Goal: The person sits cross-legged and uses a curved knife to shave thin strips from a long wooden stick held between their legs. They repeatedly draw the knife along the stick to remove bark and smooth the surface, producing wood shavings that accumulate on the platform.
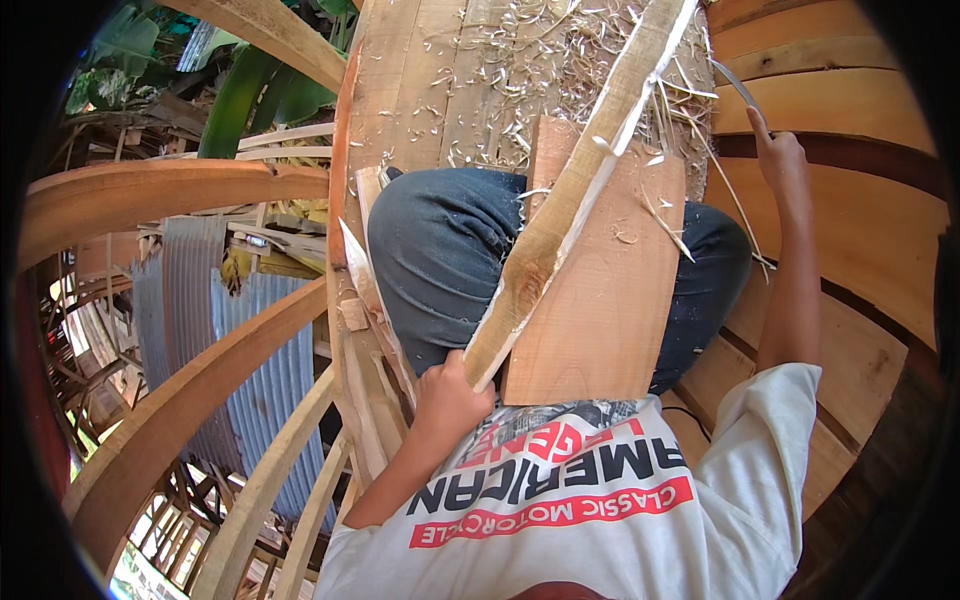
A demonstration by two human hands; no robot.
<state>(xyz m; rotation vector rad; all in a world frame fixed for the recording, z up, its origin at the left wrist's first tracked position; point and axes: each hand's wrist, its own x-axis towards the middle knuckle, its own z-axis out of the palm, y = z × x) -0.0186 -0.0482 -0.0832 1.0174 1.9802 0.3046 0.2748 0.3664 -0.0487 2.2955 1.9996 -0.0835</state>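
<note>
A long wooden strip (522,285) with pale shaved edges slants from my waist up to the far right. My left hand (452,400) is closed round its near end. The strip rests across a flat plank (600,340) that lies over my lap. Out to the right, my right hand (780,160) is raised and closed on a knife, its thin, curved-looking blade (737,84) pointing up and to the left. The blade is apart from the strip, and the handle is mostly hidden in my fingers.
Curled wood shavings (500,95) litter the boards (420,60) ahead of my crossed legs. Curved wooden ribs (180,200) stand along the left, with corrugated metal sheets (270,370) beyond them. Wide planks (830,100) wall the right side. Thin offcuts (725,180) lie near my right knee.
</note>
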